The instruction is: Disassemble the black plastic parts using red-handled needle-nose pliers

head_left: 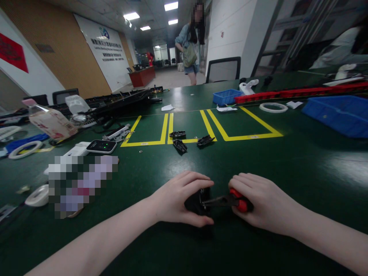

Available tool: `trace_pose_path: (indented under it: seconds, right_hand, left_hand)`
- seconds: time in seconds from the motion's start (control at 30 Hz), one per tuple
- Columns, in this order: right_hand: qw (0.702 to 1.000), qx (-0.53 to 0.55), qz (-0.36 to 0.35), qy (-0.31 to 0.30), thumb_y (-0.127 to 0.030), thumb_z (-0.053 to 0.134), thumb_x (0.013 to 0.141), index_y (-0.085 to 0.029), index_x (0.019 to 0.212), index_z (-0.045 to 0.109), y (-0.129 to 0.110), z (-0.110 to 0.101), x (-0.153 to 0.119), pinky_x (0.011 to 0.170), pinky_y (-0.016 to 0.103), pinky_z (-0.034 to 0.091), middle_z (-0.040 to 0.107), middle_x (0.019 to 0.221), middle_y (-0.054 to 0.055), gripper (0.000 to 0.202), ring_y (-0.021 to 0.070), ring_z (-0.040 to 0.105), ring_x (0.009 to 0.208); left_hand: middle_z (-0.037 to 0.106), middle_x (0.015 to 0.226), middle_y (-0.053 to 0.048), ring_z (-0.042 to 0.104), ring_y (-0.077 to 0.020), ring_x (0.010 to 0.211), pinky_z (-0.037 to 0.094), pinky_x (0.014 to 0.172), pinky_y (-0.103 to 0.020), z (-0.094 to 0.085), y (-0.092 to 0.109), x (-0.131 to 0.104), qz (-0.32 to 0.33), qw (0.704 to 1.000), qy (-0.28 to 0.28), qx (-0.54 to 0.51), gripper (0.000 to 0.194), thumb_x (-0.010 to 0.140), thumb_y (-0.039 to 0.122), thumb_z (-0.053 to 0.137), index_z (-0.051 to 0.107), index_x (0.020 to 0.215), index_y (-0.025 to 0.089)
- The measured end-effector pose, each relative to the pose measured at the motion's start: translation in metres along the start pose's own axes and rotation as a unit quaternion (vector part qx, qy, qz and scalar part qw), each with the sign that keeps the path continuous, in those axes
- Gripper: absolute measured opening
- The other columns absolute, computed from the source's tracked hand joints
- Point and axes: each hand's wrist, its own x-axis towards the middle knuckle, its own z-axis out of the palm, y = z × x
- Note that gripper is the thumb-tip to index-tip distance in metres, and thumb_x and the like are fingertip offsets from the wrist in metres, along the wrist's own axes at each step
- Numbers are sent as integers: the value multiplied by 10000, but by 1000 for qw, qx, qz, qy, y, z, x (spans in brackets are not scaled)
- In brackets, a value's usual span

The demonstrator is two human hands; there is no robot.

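Observation:
My left hand (184, 197) is wrapped round a small black plastic part (194, 202), thumb below and fingers above, just over the green table. From the right, my right hand (255, 199) grips the red handles of long-nosed pliers (221, 201). The jaws of the pliers reach to the black part's right side; whether they pinch it I cannot tell. Farther out, three small black plastic pieces (179, 145) lie around the lower edge of the middle yellow-taped frame (189, 140).
Blue bins (339, 115) and a long red strip (301, 92) lie at the right. On the left are a black device with green lights (101, 146), a bottle (51, 120) and rolls of tape (25, 150). A person (191, 46) stands beyond the table.

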Motion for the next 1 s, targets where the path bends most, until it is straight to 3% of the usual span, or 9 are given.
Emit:
trace_pose_path:
  seconds: [0.43,0.77,1.0]
  right_hand:
    - [1000,4,2,0,-181,578,727,-220,822,518,3,3,-3,587,306,407,611,763,32,119,180,546,659]
    - [1000,16,12,-11,-176,585,738,-218,821,526,3,1,-1,591,300,430,613,759,29,111,180,561,660]
    - [999,31,27,-21,-179,594,732,-218,806,533,0,-2,2,607,312,436,614,758,32,103,191,570,671]
  left_hand:
    - [655,1261,-137,619,-269,1120,538,953,-416,-3,-2,1,-40,997,-52,-46,670,783,541,765,588,1308,164]
    - [527,1442,-182,500,-286,1323,482,1085,-455,-1,2,0,13,998,-43,50,680,858,412,737,460,1419,145]
    - [583,1380,-166,561,-281,1269,495,1051,-428,-2,1,0,1,999,-32,0,703,836,503,740,485,1398,166]
